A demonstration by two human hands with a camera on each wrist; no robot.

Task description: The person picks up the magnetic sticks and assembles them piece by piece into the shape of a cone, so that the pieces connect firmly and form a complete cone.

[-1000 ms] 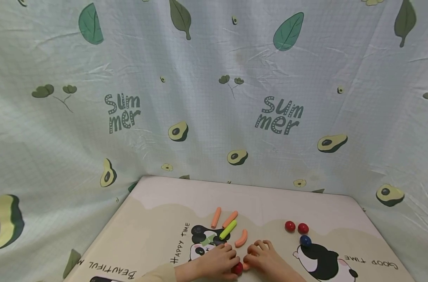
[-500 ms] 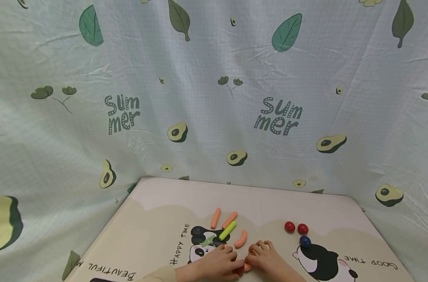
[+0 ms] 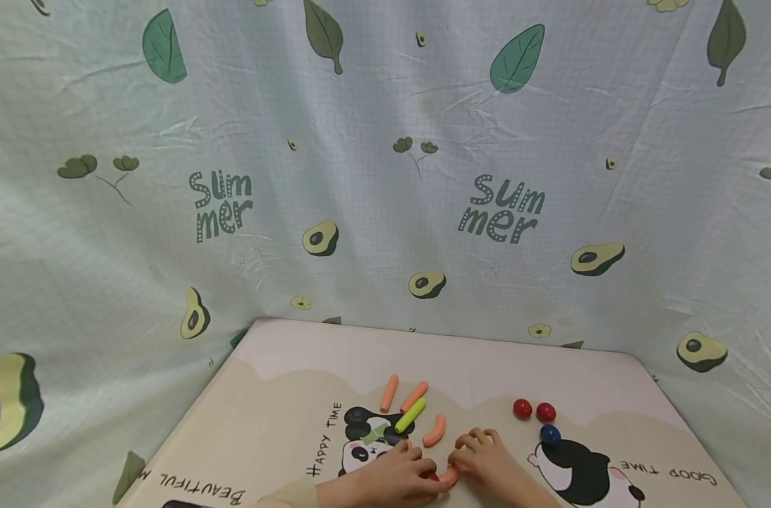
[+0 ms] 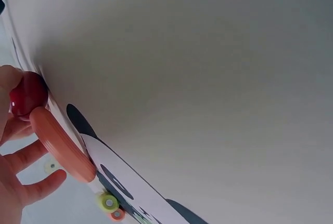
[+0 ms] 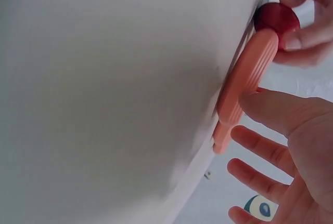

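Between thumb and fingers of the left hand point(image 3: 399, 477) sits a pinched, glossy red plastic-looking ball point(image 5: 277, 18), by the end of a ridged, curved orange plastic-looking stick point(image 5: 246, 76) the right hand point(image 3: 490, 463) pinches, far-side fingertips poorly seen; both likely light and stiff, ball slippery, best gripped at its widest.

Red ball point(image 4: 29, 95) (partly) hidden; sleeve point(image 3: 294, 494) cropped

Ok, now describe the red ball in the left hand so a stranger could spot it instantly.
Below the avocado-print cloth lies a pale table. Low in the head view, the left hand pinches the red ball at one end of a curved orange stick, which the right hand holds. Unlike the two other red balls, lying near a blue ball, this one is gripped.
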